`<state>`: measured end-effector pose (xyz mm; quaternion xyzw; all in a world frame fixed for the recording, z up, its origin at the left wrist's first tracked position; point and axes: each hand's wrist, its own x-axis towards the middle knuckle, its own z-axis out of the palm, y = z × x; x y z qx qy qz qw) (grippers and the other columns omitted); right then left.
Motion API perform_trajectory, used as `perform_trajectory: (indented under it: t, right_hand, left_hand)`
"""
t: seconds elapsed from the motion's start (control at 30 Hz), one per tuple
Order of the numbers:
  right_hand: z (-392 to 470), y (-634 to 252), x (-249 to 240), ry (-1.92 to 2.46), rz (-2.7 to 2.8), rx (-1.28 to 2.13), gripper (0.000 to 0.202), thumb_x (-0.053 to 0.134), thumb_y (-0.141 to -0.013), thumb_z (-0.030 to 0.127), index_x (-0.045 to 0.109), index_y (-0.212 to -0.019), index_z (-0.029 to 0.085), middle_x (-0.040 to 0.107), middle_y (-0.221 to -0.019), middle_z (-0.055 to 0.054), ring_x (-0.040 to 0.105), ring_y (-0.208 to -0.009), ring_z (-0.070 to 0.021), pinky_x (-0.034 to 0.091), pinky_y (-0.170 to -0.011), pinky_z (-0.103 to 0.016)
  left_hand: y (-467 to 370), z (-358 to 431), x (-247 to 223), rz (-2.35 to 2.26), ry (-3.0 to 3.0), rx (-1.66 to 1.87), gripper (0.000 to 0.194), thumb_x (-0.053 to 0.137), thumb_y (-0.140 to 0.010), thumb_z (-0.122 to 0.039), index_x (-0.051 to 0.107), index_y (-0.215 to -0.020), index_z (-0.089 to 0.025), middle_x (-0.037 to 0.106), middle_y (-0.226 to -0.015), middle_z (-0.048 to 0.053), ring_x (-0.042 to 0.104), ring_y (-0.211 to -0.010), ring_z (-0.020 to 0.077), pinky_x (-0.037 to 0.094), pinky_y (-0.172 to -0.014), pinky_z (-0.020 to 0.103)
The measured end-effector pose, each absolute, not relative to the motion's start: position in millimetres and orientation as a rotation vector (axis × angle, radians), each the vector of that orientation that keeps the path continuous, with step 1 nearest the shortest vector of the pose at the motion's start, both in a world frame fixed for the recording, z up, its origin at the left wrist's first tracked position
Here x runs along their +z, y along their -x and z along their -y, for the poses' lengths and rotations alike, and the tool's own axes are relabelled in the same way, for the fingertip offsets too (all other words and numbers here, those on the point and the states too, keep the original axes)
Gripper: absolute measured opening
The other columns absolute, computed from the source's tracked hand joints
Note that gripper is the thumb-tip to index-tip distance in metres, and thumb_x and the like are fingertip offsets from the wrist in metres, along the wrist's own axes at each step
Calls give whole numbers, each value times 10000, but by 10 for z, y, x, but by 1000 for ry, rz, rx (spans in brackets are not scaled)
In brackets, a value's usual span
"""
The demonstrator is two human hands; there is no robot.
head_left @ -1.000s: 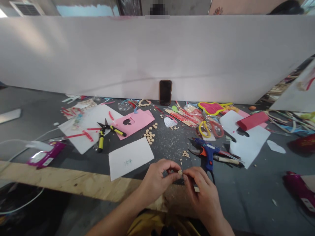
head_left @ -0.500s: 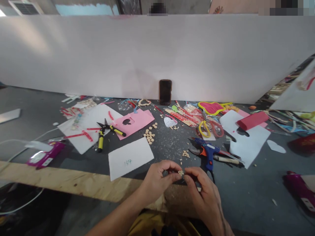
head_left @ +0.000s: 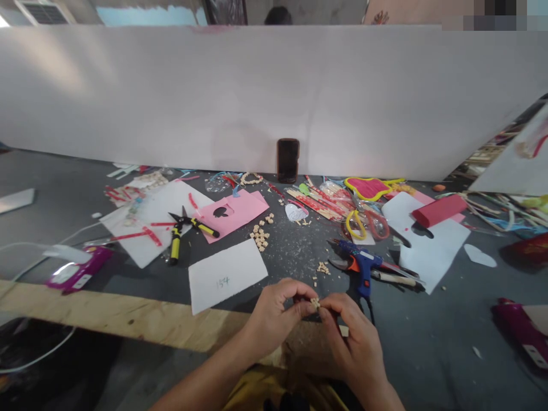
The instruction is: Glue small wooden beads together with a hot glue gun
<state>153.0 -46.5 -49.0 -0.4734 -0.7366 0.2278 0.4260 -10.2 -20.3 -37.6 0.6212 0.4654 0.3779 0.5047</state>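
Between my two hands, at the table's near edge, is a tiny beige cluster [head_left: 315,302] that looks built from small wooden bits. My left hand [head_left: 278,311] pinches its left side between thumb and forefinger. From the right, my right hand [head_left: 353,328] grips it with thumb and fingertips pressed together. A pale scrap [head_left: 343,330] shows by the right palm; whether it is held I cannot tell. Just beyond the hands lies a small heap of wooden bits [head_left: 323,268]. Farther left is a pile of similar beige clusters [head_left: 260,235], beside a white card [head_left: 226,274] with green writing.
A blue glue gun [head_left: 362,262] and orange-handled pliers [head_left: 342,264] lie right of the heap. Yellow-black pliers [head_left: 182,228] rest on paper at left. A phone [head_left: 288,160] leans on the white partition [head_left: 171,97]. Scissors [head_left: 363,222] and a red roll [head_left: 439,210] lie farther right.
My right hand has shifted and tilted slightly around the cluster. The cluster has turned a little between the fingertips; the left hand stays nearly still.
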Motion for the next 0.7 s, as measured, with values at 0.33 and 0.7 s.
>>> perform_trajectory:
  t: [0.33,0.7]
  right_hand:
    - [461,-1543,-472,1228,1806,529,111,517,-836,150,567,-905,221,616,-774,-17,603,-697,-143,482,-617,-231]
    - [460,-1569,-439,1140,1859,487,184,546,-810,143,630,-955,218,688,-814,-31,655,-735,-152,524,-653,-234]
  left_hand:
    - [105,187,-413,-1090,-1440,889,122,662,-737,-249,679,-818,-159,642,-740,14,565,-703,136,412,-646,212]
    - [99,185,-396,-1073,-1430,911,154,718,-686,-293,694,-748,-154,665,-706,27,568,-683,148,412,-651,234]
